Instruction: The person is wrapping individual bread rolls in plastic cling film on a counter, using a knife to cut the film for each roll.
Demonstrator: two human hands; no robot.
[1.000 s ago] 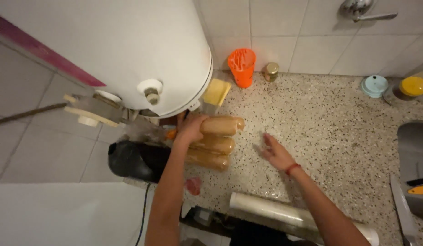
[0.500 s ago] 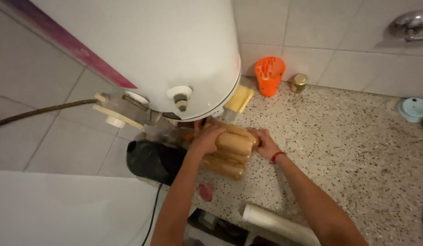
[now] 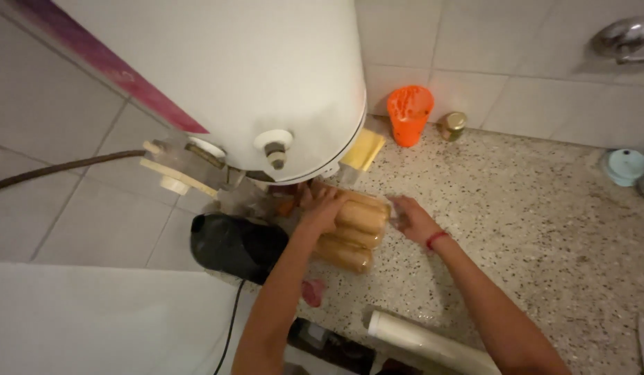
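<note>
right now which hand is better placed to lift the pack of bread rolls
Left, probably: the left hand already rests on top of the pack of bread rolls, while the right hand is only at its end.

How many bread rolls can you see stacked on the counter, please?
3: the top roll under the left hand, a middle roll beneath it, and the nearest roll. Others may be hidden behind.

Both arms reach forward, left hand point(image 3: 320, 208) curled palm-down, right hand point(image 3: 412, 219) open with fingers spread.
</note>
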